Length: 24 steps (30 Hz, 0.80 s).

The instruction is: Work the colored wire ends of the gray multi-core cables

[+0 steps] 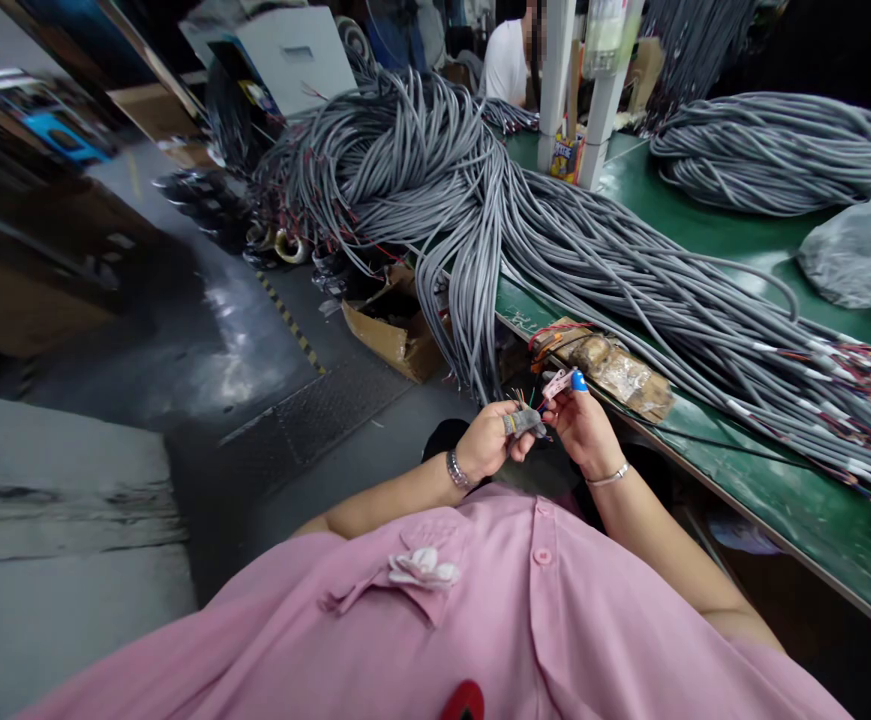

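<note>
My left hand (493, 440) is closed around a bunch of thin coloured wires (523, 402), whose loose ends fan out above the fingers. Grey wrapping covers part of this hand's fingers. Close beside it, my right hand (583, 432), with a blue cover on the thumb, pinches a small pale pink piece (557, 384); its kind is too small to make out. A coloured wire runs between the two hands. Both are held in front of my body, near the edge of the green table (750, 490). What lies inside my left palm is hidden.
A large heap of grey cables (420, 150) spreads over the table, some hanging off its edge. A taped wooden block (615, 370) lies at the edge. A cardboard box (397, 335) sits below. Right are a cable coil (772, 150) and plastic bag (862, 245). A person (506, 60) is behind.
</note>
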Available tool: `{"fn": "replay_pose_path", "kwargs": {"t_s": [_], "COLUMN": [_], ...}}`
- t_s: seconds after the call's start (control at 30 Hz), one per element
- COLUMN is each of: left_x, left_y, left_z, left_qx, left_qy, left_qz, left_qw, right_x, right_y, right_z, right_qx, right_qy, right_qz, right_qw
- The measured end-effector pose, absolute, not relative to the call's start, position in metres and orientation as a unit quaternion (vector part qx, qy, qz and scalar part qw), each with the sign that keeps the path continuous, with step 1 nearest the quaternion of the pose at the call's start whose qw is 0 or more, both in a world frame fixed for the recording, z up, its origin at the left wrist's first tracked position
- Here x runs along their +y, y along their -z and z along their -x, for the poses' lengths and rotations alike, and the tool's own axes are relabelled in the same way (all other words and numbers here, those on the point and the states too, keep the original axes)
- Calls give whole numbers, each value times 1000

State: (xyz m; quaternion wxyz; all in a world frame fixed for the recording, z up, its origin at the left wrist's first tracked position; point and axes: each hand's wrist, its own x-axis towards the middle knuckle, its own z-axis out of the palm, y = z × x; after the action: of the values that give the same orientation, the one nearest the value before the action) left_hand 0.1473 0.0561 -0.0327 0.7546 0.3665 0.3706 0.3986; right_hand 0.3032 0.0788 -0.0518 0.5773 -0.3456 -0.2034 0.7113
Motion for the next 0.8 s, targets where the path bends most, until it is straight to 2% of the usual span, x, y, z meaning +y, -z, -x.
{"fn": "replay_pose_path", "kwargs": {"t_s": [0.37,0.5,0.67,0.8], "left_x": [68,64,50,44], "left_y": [37,38,36,32], "left_z": [-153,-152,-147,-148], "left_qx": [374,369,378,386], "left_qy": [-392,-391,-417,-454], "left_qz": [-340,-351,-372,-384], "left_qw": [769,767,738,705], "right_x": [83,81,80,78], "right_y": [54,55,50,45], "right_z": [-298,-299,-304,-303], "right_qx": [-183,-182,-177,-204], "right_qy": [-702,-720,-752,-723], "right_qz": [328,329,322,344], "right_qw": [605,584,546,563]}}
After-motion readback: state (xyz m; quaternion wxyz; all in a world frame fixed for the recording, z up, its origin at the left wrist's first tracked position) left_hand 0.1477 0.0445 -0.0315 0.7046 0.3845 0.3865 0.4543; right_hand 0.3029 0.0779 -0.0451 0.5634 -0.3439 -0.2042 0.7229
